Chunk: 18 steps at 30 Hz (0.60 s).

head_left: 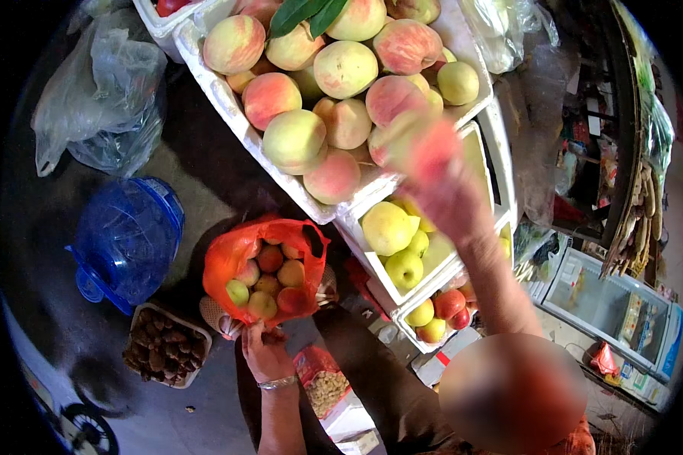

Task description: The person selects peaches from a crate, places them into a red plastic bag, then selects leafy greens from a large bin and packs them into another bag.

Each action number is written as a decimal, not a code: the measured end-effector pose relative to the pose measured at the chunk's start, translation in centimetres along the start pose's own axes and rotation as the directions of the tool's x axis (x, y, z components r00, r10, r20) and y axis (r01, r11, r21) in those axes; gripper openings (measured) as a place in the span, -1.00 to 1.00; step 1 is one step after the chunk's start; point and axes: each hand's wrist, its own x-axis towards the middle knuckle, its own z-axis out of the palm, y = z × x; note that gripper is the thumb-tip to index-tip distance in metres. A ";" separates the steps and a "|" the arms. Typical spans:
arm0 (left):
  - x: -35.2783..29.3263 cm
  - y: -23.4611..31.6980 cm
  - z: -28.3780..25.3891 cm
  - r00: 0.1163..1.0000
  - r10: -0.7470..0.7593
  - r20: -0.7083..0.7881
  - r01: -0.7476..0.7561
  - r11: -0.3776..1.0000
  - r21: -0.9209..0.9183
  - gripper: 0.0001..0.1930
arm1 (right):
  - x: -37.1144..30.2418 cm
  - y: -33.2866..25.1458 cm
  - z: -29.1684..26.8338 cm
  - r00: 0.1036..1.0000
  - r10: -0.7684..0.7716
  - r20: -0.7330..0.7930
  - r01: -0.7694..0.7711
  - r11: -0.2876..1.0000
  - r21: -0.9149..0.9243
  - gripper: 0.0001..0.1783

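A red-orange plastic bag point(221, 262) stands with its mouth spread, several peaches point(269, 258) inside. My left hand point(267, 355), with a bracelet at the wrist, is closed on the bag's near rim. My right hand point(454, 193) is over the near right edge of a white foam box point(239, 133) heaped with large peaches point(347, 68). Motion smears its fingers; a pink and yellow peach point(432, 148) appears to be gripped in them.
Smaller foam boxes hold yellow-green fruit point(388, 228) and red apples point(449, 305). On the left are a clear plastic bag point(102, 98), a blue plastic jug point(125, 239) and a tray of brown items point(167, 347). A glass-topped freezer point(611, 299) stands at the right.
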 end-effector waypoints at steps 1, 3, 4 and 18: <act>-0.3 0.2 1.1 1.000 0.011 -0.021 -0.012 1.000 -0.015 -0.88 | 0.9 -2.1 -0.5 0.988 -0.074 -0.139 0.059 0.992 -0.113 -0.16; -1.3 0.0 1.8 0.997 -0.022 -0.070 0.020 0.999 -0.025 -0.92 | 2.8 -5.3 -4.3 0.971 0.003 -0.240 0.027 0.992 0.119 -0.29; -1.3 0.2 2.0 0.996 -0.044 -0.081 0.042 0.999 -0.028 -0.93 | 4.0 -6.2 -4.4 0.942 -0.066 -0.328 0.113 0.985 0.129 -0.34; -0.8 0.4 0.2 0.995 -0.061 -0.075 0.061 0.998 -0.002 -0.92 | -3.1 4.4 1.4 0.996 -0.045 -0.080 0.005 0.899 -0.439 -0.68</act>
